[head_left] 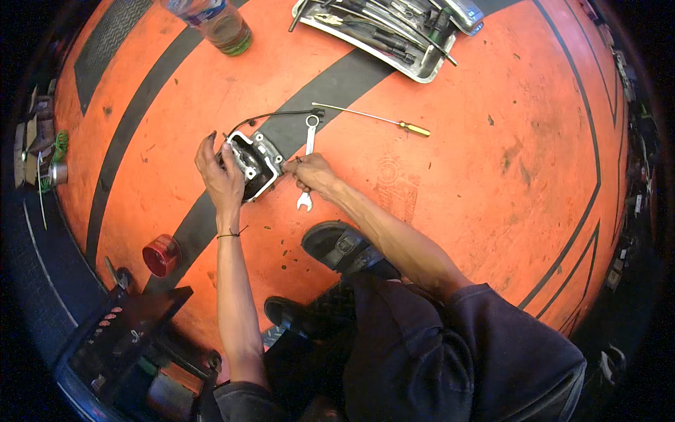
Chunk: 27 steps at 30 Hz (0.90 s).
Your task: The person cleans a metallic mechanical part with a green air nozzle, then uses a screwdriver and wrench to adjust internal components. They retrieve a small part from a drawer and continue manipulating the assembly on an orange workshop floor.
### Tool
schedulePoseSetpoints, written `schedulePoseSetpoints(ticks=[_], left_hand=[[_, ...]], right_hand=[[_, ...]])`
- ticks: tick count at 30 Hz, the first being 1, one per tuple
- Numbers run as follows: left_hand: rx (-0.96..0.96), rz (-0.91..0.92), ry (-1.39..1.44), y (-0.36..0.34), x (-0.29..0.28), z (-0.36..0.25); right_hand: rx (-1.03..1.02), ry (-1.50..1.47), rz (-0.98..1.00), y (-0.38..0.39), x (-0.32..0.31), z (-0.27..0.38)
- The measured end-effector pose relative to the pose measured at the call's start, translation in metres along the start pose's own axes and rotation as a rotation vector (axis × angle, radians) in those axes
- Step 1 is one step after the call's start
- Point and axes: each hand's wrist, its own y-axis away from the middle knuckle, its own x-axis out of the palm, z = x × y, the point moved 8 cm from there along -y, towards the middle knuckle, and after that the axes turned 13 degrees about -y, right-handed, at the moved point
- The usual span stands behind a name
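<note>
My left hand (pixel 222 174) grips the left side of a metal engine part (pixel 258 165) with a dark inside, a pale rim and bolt holes, resting on the orange floor. My right hand (pixel 311 171) is closed at the part's right corner, over the middle of a silver combination wrench (pixel 305 202); what its fingers hold is hidden. A black cable (pixel 278 112) runs from behind the part to a small connector (pixel 317 112). A screwdriver (pixel 412 127) with a yellow handle lies beyond the wrench.
A metal tray (pixel 425 75) of tools is at the top, beside a plastic bottle (pixel 225 36) with liquid. A red container (pixel 161 256) stands at left, above a black stool-like object (pixel 119 327). My sandalled feet (pixel 334 246) are below the part. Assorted items (pixel 31 148) line the left edge.
</note>
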Motion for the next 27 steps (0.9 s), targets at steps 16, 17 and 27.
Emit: schedulePoseSetpoints(ticks=[16, 17, 27], left_hand=[[-0.037, -0.078, -0.042, 0.001, -0.001, 0.006], [-0.031, -0.088, -0.039, 0.002, -0.002, 0.008], [0.074, -0.149, 0.201, 0.019, -0.026, -0.044]], right_hand=[[-0.077, 0.015, -0.013, -0.006, -0.002, -0.005], [-0.069, 0.030, -0.004, -0.004, 0.000, -0.004], [-0.016, -0.311, 0.213, 0.054, -0.017, 0.036]])
